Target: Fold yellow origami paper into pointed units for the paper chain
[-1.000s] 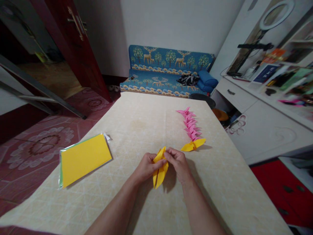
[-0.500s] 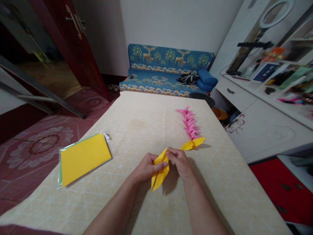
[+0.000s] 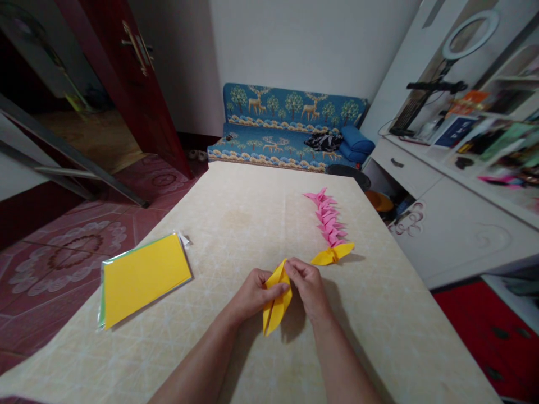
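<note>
Both my hands pinch a folded yellow paper piece (image 3: pixel 275 303) held just above the cream table (image 3: pixel 236 213). My left hand (image 3: pixel 252 293) grips its left side with thumb and fingers closed on it. My right hand (image 3: pixel 308 286) pinches its upper tip. The paper is long and pointed, with its lower tip toward me. Just beyond my right hand lies a chain of folded pink paper pieces (image 3: pixel 326 216) ending in one yellow folded piece (image 3: pixel 332 255).
A clear packet of yellow paper sheets (image 3: pixel 143 278) lies on the table's left side. A blue patterned sofa (image 3: pixel 290 126) stands past the far edge. White cabinets and shelves (image 3: pixel 455 185) run along the right; a dark red door (image 3: pixel 122 73) is at the left.
The yellow piece tilted slightly and returned upright between my fingers. My hands stayed in about the same place; the view shifted a little.
</note>
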`<action>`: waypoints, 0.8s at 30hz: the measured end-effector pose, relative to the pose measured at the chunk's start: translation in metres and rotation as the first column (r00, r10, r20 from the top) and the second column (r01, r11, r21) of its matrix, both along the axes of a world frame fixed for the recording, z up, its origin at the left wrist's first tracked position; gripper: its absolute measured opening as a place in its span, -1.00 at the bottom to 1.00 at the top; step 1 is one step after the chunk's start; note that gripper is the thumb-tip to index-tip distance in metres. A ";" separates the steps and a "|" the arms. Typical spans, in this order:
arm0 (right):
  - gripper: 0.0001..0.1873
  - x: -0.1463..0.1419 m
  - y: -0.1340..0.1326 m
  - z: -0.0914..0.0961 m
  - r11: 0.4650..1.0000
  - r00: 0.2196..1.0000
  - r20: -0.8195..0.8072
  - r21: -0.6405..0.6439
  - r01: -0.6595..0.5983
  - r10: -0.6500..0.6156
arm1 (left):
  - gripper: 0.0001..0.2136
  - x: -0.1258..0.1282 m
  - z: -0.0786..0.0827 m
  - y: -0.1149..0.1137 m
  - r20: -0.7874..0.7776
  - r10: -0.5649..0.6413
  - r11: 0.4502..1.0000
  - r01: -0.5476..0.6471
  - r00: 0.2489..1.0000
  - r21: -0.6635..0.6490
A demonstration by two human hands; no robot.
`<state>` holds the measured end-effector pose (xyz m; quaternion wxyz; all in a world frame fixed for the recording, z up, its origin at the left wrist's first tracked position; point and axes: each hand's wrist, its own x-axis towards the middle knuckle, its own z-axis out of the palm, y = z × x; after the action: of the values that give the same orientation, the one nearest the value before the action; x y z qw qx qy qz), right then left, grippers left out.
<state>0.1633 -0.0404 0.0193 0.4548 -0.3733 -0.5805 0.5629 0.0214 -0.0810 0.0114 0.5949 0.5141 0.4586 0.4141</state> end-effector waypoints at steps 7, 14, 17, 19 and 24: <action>-0.88 -0.002 0.000 -0.003 0.984 0.982 0.161 0.166 0.071 -0.098 | -0.61 0.003 -0.005 0.004 -0.068 0.130 0.989 -0.125 0.989 0.075; -0.85 -0.010 -0.004 -0.008 0.936 0.884 0.353 0.281 0.213 -0.307 | -0.64 0.009 -0.005 0.005 -0.246 0.229 0.963 -0.182 0.942 0.197; -0.88 -0.012 -0.004 -0.005 0.890 0.811 0.423 0.386 0.243 -0.405 | -0.65 0.010 -0.005 0.005 -0.285 0.226 0.966 -0.176 0.931 0.191; -0.89 -0.013 -0.004 -0.001 0.856 0.756 0.467 0.459 0.236 -0.459 | -0.66 0.011 -0.005 0.005 -0.305 0.226 0.965 -0.169 0.925 0.203; -0.86 -0.015 -0.002 0.009 0.809 0.609 0.578 0.556 0.191 -0.542 | -0.67 0.012 -0.004 0.006 -0.330 0.216 0.963 -0.145 0.919 0.227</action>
<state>0.1483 -0.0427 0.0279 0.3728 -0.5624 -0.7288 0.1165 0.0330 -0.0750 0.0075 0.4084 0.5917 0.5596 0.4123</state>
